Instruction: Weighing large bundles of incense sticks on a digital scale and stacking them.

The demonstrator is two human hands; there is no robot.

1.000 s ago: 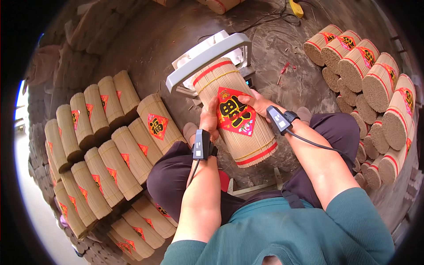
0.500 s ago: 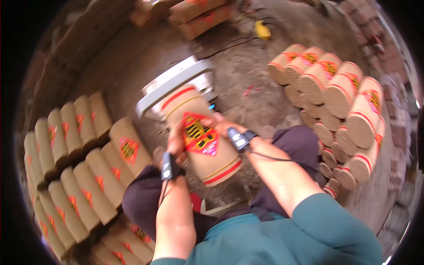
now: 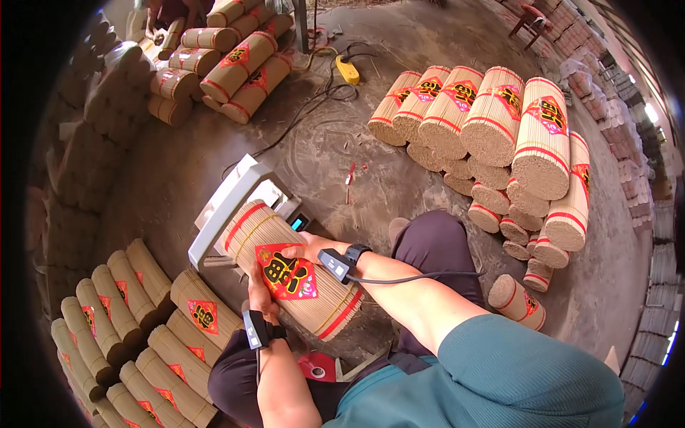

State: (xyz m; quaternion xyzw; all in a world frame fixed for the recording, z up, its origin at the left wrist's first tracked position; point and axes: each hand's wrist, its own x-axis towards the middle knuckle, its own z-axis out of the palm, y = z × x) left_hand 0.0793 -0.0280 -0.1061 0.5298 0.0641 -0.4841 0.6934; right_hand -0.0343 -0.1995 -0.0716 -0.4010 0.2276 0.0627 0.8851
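Observation:
Between my two hands is a thick bundle of thin tan sticks (image 3: pixel 328 303), tilted, with red bands near its ends, a yellow tie and a red diamond label. My left hand (image 3: pixel 262 294) wraps its near left side. On its upper right side lies my right hand (image 3: pixel 308 250), thumb over the label's edge. The bundle's far end rests against or just beside a white and grey machine (image 3: pixel 232 196) with a curved bar and a small lit display (image 3: pixel 298 222); whether they touch I cannot tell.
At left lie rows of similar bundles (image 3: pixel 118 307). A stack of banded bundles (image 3: pixel 492 121) stands at right, with one lone bundle (image 3: pixel 515 301) nearer me. More bundles (image 3: pixel 239 68) are piled at far left near another person (image 3: pixel 175 14). A yellow power strip (image 3: pixel 347 70) and cable (image 3: pixel 289 125) lie on the floor. A red tape roll (image 3: pixel 317 367) sits by my lap.
The view has shifted and grown sharper, bringing the far pile and another person into sight. Both hands keep hold of the bundle, which now appears lower and further left, beside the machine.

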